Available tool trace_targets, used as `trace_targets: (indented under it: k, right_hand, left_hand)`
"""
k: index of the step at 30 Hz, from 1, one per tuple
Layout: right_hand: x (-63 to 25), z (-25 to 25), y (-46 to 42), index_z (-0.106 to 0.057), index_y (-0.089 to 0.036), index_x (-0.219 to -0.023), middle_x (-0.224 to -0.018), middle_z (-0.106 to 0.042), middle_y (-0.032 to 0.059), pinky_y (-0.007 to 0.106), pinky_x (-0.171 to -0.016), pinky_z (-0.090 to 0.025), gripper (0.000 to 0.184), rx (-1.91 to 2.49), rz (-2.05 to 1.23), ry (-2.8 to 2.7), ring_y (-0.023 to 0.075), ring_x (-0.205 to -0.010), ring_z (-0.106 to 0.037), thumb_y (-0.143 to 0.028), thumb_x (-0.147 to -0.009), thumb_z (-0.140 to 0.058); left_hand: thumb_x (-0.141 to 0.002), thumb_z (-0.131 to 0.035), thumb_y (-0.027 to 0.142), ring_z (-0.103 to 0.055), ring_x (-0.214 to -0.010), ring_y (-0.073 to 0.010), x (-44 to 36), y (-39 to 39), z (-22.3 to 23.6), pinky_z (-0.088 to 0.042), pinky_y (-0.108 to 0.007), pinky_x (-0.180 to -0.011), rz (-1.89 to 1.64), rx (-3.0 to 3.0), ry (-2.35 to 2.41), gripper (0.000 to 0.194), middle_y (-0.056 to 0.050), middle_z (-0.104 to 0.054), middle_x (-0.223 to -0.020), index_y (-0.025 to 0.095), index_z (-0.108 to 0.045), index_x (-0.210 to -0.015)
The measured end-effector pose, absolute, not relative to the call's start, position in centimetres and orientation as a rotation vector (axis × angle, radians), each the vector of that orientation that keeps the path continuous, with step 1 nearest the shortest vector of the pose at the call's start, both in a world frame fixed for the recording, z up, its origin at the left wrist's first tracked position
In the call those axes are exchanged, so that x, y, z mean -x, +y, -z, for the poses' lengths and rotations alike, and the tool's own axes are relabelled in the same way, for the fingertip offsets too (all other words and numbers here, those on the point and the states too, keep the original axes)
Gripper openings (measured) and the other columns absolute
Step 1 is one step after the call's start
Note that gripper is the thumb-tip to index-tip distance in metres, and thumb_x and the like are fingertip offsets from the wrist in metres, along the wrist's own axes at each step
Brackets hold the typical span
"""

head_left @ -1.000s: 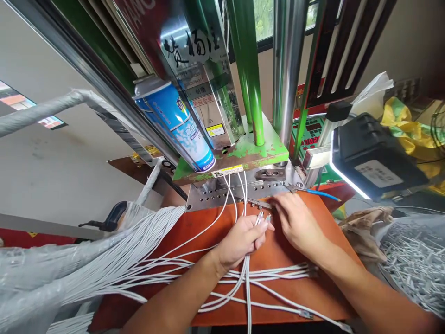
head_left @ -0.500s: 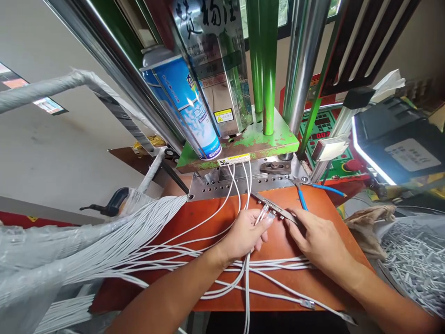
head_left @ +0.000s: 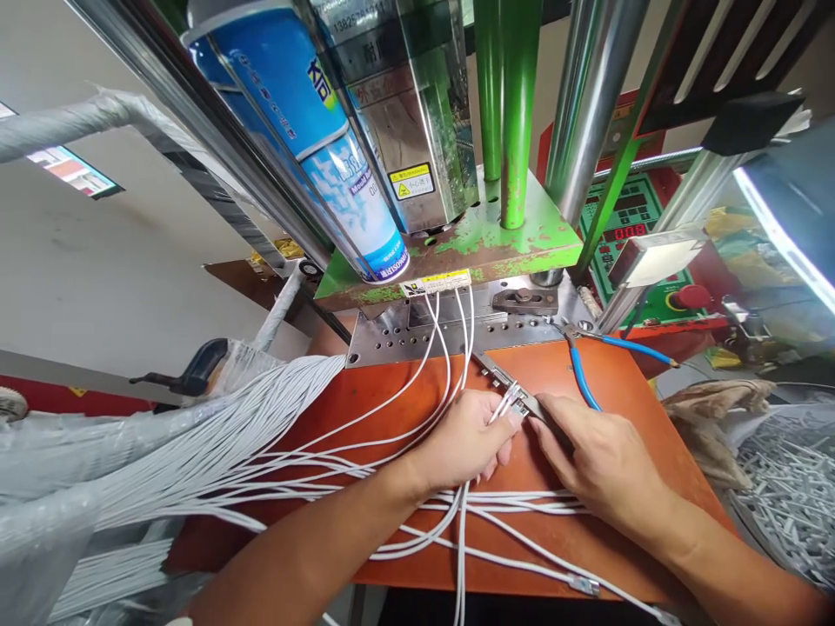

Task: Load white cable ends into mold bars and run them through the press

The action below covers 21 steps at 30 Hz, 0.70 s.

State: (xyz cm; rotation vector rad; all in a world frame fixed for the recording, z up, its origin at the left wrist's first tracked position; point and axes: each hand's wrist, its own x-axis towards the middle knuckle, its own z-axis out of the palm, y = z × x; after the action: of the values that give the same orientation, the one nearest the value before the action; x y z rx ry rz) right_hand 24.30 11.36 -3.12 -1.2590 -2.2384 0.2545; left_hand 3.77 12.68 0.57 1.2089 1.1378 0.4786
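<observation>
My left hand (head_left: 466,439) is closed in a pinch on several white cables, with the clear plugs (head_left: 517,396) at their ends lying against a narrow metal mould bar (head_left: 488,365). That bar slants away from me toward the press, and slots show along its edge. My right hand (head_left: 604,452) grips the bar's near end between thumb and fingers. Whether the plugs are fully seated in the slots I cannot tell. Other white cables (head_left: 417,389) run from the press down to the orange table (head_left: 554,374). Beneath my left hand hang more cables.
A green press plate (head_left: 522,252) bears a blue spray can (head_left: 313,156). Blue-handled pliers (head_left: 584,374) lie on the right. To the left spreads a thick cable bundle (head_left: 274,413); a bin of small white pieces (head_left: 792,478) stands right, below a control panel (head_left: 645,252).
The plugs in my left hand have come closer against the metal bar, which both hands hold slightly further right. The view has shifted nearer the press. The red display reads differently.
</observation>
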Motion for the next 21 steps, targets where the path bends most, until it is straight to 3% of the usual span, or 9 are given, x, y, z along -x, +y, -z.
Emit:
trace_targets:
  k: [3, 9, 17, 21]
  right_hand:
    - [-24.4, 2.7, 11.4, -0.061, -0.019, -0.092, -0.073, -0.062, 0.0014, 0.03, -0.061, -0.039, 0.023, 1.191, -0.335, -2.232, 0.0161, -0.062, -0.057, -0.032, -0.105, -0.047]
    - [-24.7, 1.9, 11.5, -0.065, -0.02, -0.108, -0.087, -0.072, 0.0054, 0.031, -0.07, -0.047, 0.022, 1.271, -0.42, -2.074, 0.0183, -0.071, -0.066, -0.034, -0.106, -0.048]
    - [-25.0, 2.4, 11.5, -0.064, -0.021, -0.108, -0.089, -0.071, 0.0056, 0.031, -0.072, -0.048, 0.02, 1.231, -0.468, -2.121, 0.0182, -0.073, -0.065, -0.033, -0.106, -0.048]
    - [-25.0, 2.6, 11.4, -0.064, -0.02, -0.11, -0.091, -0.072, 0.0082, 0.031, -0.07, -0.049, 0.021, 1.182, -0.377, -2.187, 0.0194, -0.075, -0.066, -0.032, -0.105, -0.047]
  left_hand:
    - [-0.096, -0.057, 0.045, -0.043, -0.035, -0.0055, -4.0, 12.7, -0.5, -0.029, -0.014, -0.033, -0.508, -1.211, 1.16, 0.034, 0.002, -0.056, -0.052, 0.016, -0.058, -0.079]
    - [-0.087, -0.066, 0.058, -0.067, -0.051, -0.0147, -3.4, 13.7, -0.8, -0.051, -0.021, -0.044, -0.475, -1.031, 1.003, 0.044, -0.005, -0.068, -0.07, 0.015, -0.056, -0.089]
    - [-0.083, -0.072, 0.06, -0.068, -0.05, -0.0155, -3.1, 14.1, -0.6, -0.053, -0.022, -0.046, -0.443, -0.986, 0.988, 0.048, -0.006, -0.068, -0.068, 0.014, -0.056, -0.088]
    - [-0.085, -0.07, 0.056, -0.066, -0.047, -0.0151, -2.9, 14.5, -0.8, -0.047, -0.019, -0.041, -0.41, -1.002, 0.989, 0.044, -0.007, -0.068, -0.065, 0.014, -0.057, -0.082]
